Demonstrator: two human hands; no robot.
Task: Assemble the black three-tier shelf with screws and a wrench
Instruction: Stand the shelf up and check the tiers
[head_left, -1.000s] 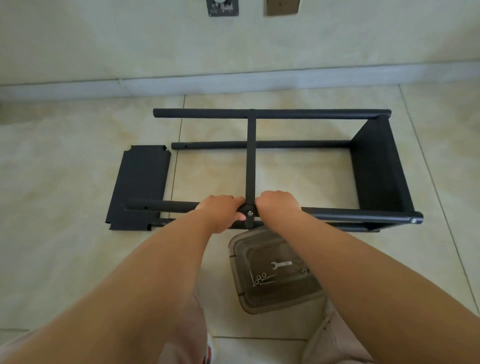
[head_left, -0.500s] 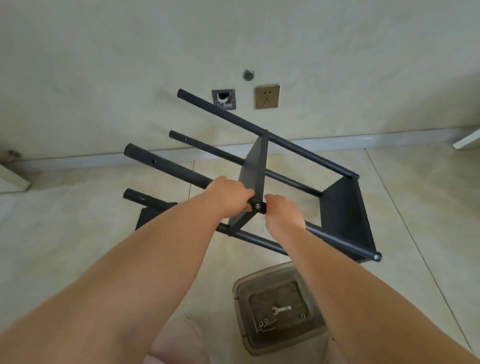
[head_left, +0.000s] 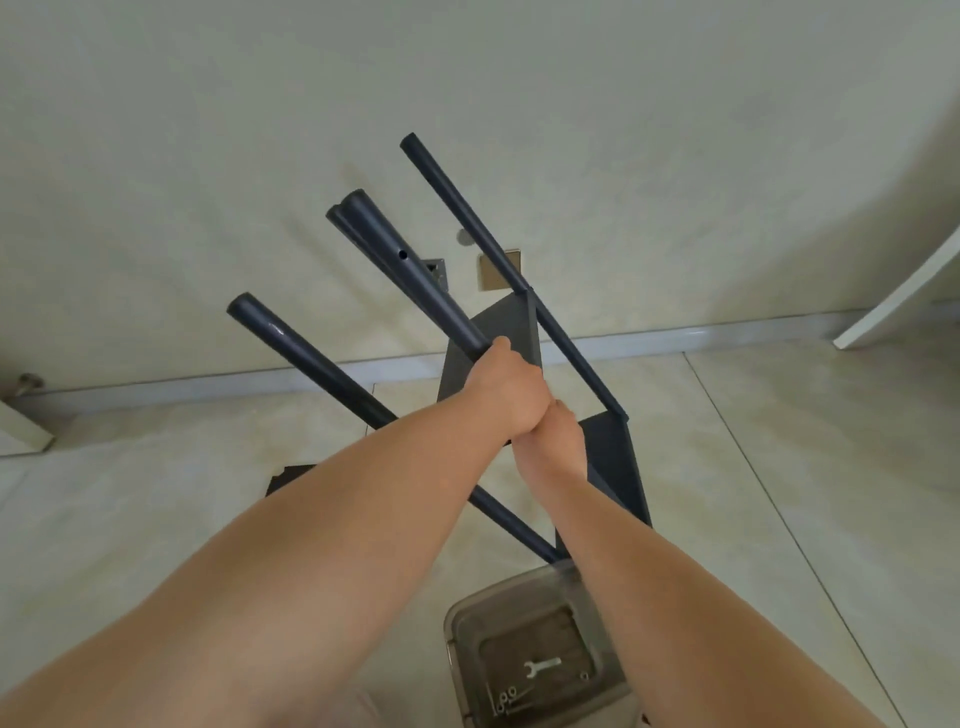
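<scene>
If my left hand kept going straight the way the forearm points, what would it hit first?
The left hand points up and away, so probably the middle shelf panel just beyond it, then the wall; depth is unclear.

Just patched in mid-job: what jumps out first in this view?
The black shelf frame is tipped steeply up at centre, its four poles pointing toward the wall. The left hand and right hand grip one pole together. Near the bottom edge, a clear bin holds the wrench.
</scene>
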